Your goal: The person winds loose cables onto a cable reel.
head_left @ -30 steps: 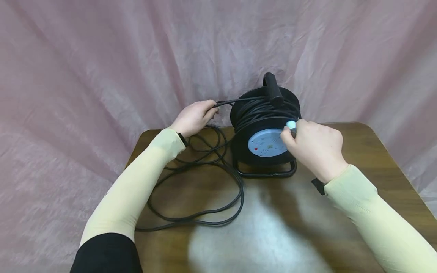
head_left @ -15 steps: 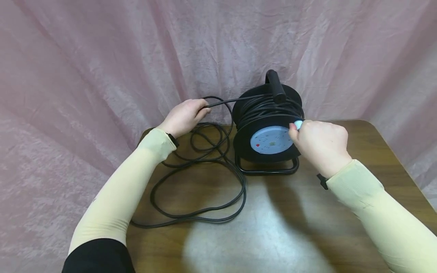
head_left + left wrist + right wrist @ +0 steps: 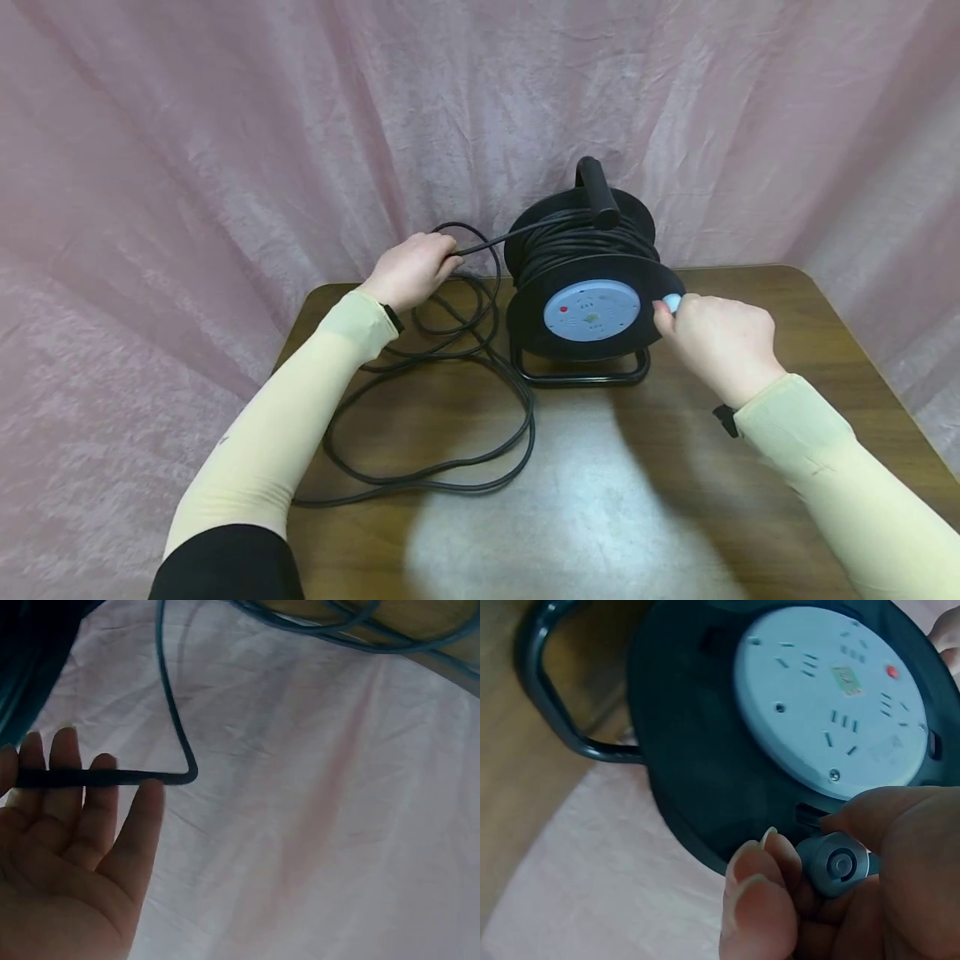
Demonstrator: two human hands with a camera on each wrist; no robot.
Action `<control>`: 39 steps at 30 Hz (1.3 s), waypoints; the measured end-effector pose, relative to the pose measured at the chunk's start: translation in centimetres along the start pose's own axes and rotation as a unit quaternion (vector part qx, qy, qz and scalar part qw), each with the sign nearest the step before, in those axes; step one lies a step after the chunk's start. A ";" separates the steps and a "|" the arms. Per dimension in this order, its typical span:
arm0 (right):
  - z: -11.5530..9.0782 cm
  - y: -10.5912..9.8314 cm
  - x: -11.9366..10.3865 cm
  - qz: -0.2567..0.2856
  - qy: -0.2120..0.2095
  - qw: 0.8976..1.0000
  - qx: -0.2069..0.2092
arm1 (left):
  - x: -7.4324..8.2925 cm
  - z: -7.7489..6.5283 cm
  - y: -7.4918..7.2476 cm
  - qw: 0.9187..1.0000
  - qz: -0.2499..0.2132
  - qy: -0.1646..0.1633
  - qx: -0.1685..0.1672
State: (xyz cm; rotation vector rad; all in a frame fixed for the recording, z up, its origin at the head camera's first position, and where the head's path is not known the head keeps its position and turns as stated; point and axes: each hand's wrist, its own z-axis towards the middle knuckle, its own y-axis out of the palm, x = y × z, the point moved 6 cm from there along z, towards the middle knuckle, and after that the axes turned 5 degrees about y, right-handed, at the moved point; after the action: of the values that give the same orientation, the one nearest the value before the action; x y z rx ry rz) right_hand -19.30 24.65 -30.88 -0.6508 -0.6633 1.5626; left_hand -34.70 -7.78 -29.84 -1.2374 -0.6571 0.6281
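Pink curtain (image 3: 225, 125) behind a brown wooden table (image 3: 787, 342); left hand (image 3: 411, 268) pinches the black cable (image 3: 127, 778) between thumb and fingers, right hand (image 3: 723, 340) has fingers curled around the pale knob (image 3: 834, 864) at the right edge of the black reel (image 3: 536, 325). Reel stands upright on its frame (image 3: 585, 381) toward the table's far edge, pale blue socket panel (image 3: 592, 310) facing near, handle (image 3: 598, 196) on top; cable runs from its drum to the left hand, with loose loops on the table at left.

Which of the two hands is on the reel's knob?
The right hand, gripping the small pale-blue rounded knob on the front face of the black round cable reel. The left hand holds the slim black cable instead, away from that knob.
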 end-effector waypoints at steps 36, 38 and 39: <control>-6.5 8.4 1.9 0.048 0.150 0.956 -0.248 | 1.3 -10.2 2.0 0.960 -0.067 -0.094 0.255; -6.7 8.8 1.5 0.055 0.148 0.955 -0.250 | 0.8 -10.7 2.1 0.956 -0.072 -0.113 0.261; -6.8 8.9 1.4 0.058 0.148 0.955 -0.251 | 0.6 -10.9 2.2 0.954 -0.074 -0.122 0.263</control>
State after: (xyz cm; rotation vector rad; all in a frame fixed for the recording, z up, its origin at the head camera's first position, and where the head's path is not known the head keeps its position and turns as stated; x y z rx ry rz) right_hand -20.38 25.61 -42.13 -1.2963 -0.8104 1.3654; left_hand -26.30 -13.82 -34.08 -0.6141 -0.7206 0.7765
